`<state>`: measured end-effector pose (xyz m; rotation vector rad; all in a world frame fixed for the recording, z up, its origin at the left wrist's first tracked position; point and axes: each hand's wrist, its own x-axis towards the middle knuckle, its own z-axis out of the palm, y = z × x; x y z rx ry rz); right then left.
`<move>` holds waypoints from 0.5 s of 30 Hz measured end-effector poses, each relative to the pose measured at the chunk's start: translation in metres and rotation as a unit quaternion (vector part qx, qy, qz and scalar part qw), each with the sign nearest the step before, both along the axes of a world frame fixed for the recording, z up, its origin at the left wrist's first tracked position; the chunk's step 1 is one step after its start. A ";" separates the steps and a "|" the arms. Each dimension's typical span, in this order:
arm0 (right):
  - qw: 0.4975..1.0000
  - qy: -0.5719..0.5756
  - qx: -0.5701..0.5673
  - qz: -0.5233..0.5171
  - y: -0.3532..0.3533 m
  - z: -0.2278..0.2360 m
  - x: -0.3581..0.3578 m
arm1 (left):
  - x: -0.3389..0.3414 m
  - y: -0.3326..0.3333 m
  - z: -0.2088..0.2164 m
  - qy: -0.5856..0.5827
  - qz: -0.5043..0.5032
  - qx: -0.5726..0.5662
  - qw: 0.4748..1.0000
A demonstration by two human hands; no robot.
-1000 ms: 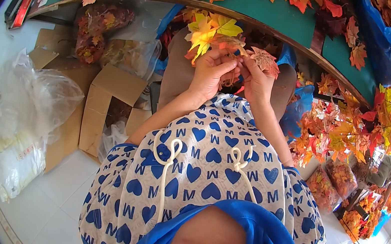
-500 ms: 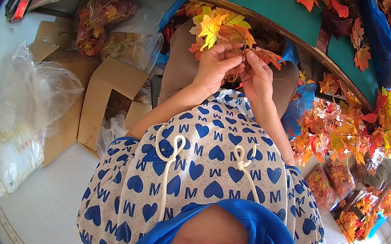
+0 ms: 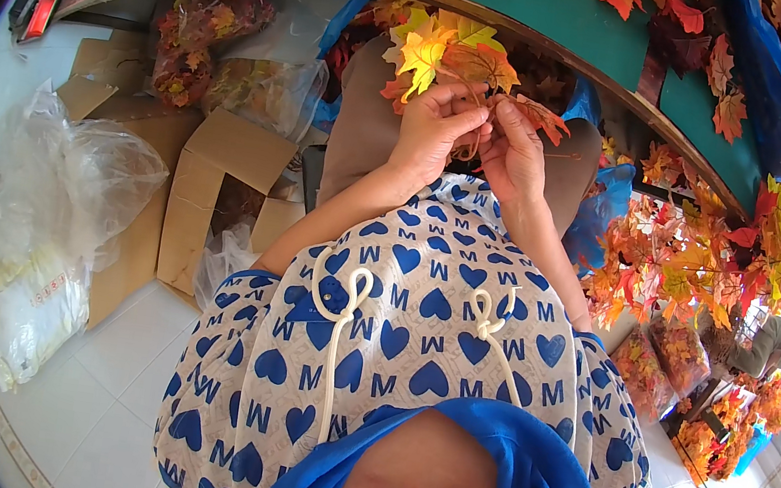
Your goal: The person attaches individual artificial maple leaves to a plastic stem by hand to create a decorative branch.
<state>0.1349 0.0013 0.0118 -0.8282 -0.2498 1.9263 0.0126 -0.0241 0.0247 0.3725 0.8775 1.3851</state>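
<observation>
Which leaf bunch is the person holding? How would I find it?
Start at the curved green table, then look just below its edge, above the lap. The small sprig of maple leaves sits there, pinched by the left hand and right hand, unlike the loose ones.

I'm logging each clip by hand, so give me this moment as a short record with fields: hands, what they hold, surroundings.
left hand: left hand pinches a sprig of yellow and orange artificial maple leaves
right hand: right hand grips the same sprig by its thin brown stem
position: both hands together over the lap, below the green table edge
left side: open brown cardboard box, clear plastic bags
right side: heap of orange leaf branches
</observation>
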 end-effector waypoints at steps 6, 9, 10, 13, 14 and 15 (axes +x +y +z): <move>1.000 -0.005 0.023 0.014 0.000 -0.004 -0.001 | -0.001 0.001 -0.001 0.002 0.005 -0.006 1.000; 0.999 -0.022 0.030 -0.006 -0.001 -0.002 -0.001 | 0.001 0.001 -0.001 0.000 -0.001 -0.004 1.000; 0.999 -0.025 0.038 -0.023 -0.001 -0.001 -0.001 | 0.001 0.001 -0.001 0.000 -0.001 -0.005 1.000; 0.999 -0.008 0.021 -0.046 -0.001 0.002 -0.003 | 0.003 0.001 0.000 0.004 -0.008 0.001 1.000; 0.999 -0.012 0.018 -0.045 -0.001 0.002 -0.004 | 0.003 0.001 0.000 0.004 -0.005 0.001 1.000; 0.998 -0.012 0.014 -0.057 -0.002 0.002 -0.004 | 0.003 0.002 0.001 0.005 -0.003 0.002 1.000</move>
